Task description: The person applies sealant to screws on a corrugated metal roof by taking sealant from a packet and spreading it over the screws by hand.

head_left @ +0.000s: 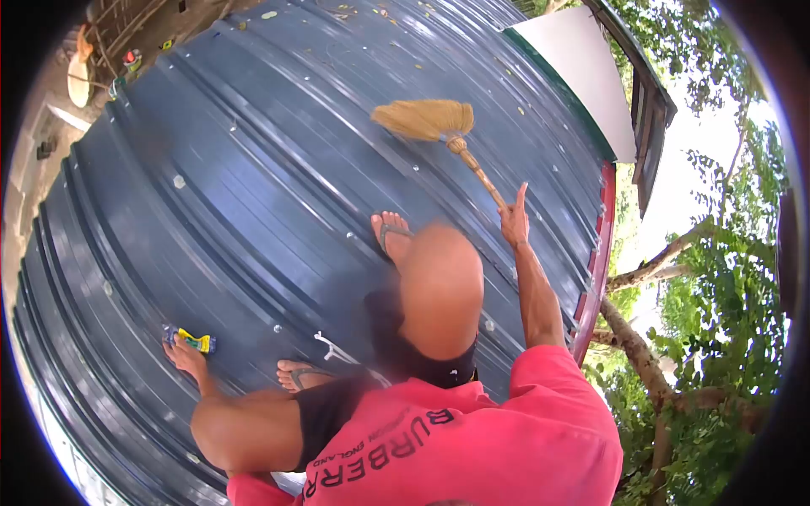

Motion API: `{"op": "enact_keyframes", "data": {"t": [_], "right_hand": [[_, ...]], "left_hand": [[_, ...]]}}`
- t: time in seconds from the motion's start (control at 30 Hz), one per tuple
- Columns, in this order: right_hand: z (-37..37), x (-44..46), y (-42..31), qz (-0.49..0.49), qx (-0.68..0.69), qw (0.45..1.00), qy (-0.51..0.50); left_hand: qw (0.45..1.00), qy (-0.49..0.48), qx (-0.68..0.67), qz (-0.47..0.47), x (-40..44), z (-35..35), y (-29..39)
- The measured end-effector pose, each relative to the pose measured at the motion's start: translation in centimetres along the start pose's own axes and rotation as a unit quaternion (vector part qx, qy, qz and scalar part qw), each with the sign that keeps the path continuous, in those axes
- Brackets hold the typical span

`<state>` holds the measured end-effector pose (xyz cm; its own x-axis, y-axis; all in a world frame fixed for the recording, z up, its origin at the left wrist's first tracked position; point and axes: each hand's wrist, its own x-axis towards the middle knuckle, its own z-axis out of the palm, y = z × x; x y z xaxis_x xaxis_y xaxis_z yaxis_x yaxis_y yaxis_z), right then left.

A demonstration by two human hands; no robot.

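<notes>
My right hand (515, 221) grips the end of the wooden handle of a soft straw broom (430, 121), index finger stretched out along it. The broom's tan bristles fan out to the left over the blue corrugated metal roof (278, 194). Low at the left, my left hand (183, 354) is closed around a small blue and yellow packet (200, 341) close to the roof surface. Its exact kind is too small to tell. A thin white forked piece (333, 347) lies between my legs, its far end hidden by my clothing.
I squat on the roof in flip-flops (394, 236). Dry leaves (346, 13) are scattered at the far end. A red roof edge (597, 261) runs along the right, with tree branches (641, 346) beyond. A white panel (582, 76) stands at the upper right.
</notes>
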<state>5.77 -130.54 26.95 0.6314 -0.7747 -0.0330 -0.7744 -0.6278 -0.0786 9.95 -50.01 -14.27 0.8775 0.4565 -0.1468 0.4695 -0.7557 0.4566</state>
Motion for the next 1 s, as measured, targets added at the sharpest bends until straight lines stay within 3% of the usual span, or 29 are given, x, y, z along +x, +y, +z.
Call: {"op": "enact_keyframes", "data": {"t": [0.03,0.1,0.13,0.2,0.27,0.3,0.37,0.43,0.53,0.57,0.6,0.63,0.7,0.73,0.77,0.8,0.83,0.9,0.97,1.0], "right_hand": [[0.7,1.4,1.3,-0.009,-0.005,1.0,0.004],[1.4,4.0,5.4,-0.009,-0.037,0.999,0.004],[1.7,6.3,6.8,-0.01,-0.055,0.998,0.013],[2.6,10.5,9.6,0.078,-0.196,0.977,0.03],[5.6,13.1,10.8,-0.012,-0.182,0.98,0.077],[7.0,14.3,10.4,-0.061,-0.176,0.977,0.104],[10.7,14.8,8.9,-0.105,-0.036,0.993,0.041],[16.0,14.4,8.9,-0.192,-0.03,0.978,0.078],[19.1,14.3,9.9,-0.217,-0.007,0.976,0.007],[19.6,14.4,10.6,-0.203,-0.014,0.979,-0.005],[19.9,14.7,11.6,-0.194,-0.017,0.981,-0.019],[20.5,15.0,12.0,-0.19,-0.018,0.981,-0.034],[20.7,14.7,11.0,-0.179,-0.058,0.982,-0.014],[20.8,14.7,10.7,-0.164,-0.069,0.984,0.014],[21.2,14.7,10.2,-0.152,-0.077,0.985,0.043],[21.4,14.6,10.0,-0.152,-0.078,0.984,0.039],[21.3,14.8,10.0,-0.154,-0.082,0.984,0.04],[20.7,14.9,9.6,-0.15,-0.087,0.985,0.021],[20.7,14.9,9.4,-0.133,-0.089,0.987,-0.009],[20.8,15.2,9.2,-0.13,-0.096,0.987,-0.014]], "left_hand": [[1.0,-0.012,-0.008,-0.001,1.7,0.9,-2.6],[0.954,-0.185,-0.185,-0.144,5.0,-1.7,-5.2],[0.927,-0.206,-0.235,-0.209,6.2,-3.6,-4.8],[0.915,-0.173,-0.267,-0.246,8.3,-8.7,-2.8],[0.917,-0.135,-0.284,-0.246,10.3,-13.9,0.0],[0.918,-0.117,-0.293,-0.242,11.3,-16.3,1.6],[0.922,-0.099,-0.298,-0.228,13.2,-20.7,5.5],[0.93,-0.096,-0.294,-0.2,15.4,-24.5,9.6],[0.948,-0.16,-0.234,-0.141,19.7,-28.6,15.0],[0.983,-0.119,-0.135,0.042,17.6,-29.1,19.9],[0.966,-0.152,-0.191,-0.08,18.5,-30.6,24.5],[0.965,-0.14,-0.179,-0.131,18.4,-31.8,28.5],[0.986,-0.143,-0.083,0.004,17.9,-33.6,34.7],[0.985,-0.153,-0.072,-0.032,18.8,-34.4,37.3],[0.989,-0.144,-0.03,-0.003,16.6,-34.3,43.2],[0.985,-0.142,0.025,0.092,17.2,-35.1,45.5],[0.992,-0.102,-0.012,0.069,14.6,-34.0,51.4],[0.986,-0.145,0.062,0.056,13.8,-35.9,57.6],[0.977,-0.119,0.13,0.123,12.2,-37.1,62.7],[0.977,-0.125,0.135,0.107,11.5,-37.7,64.6]]}}
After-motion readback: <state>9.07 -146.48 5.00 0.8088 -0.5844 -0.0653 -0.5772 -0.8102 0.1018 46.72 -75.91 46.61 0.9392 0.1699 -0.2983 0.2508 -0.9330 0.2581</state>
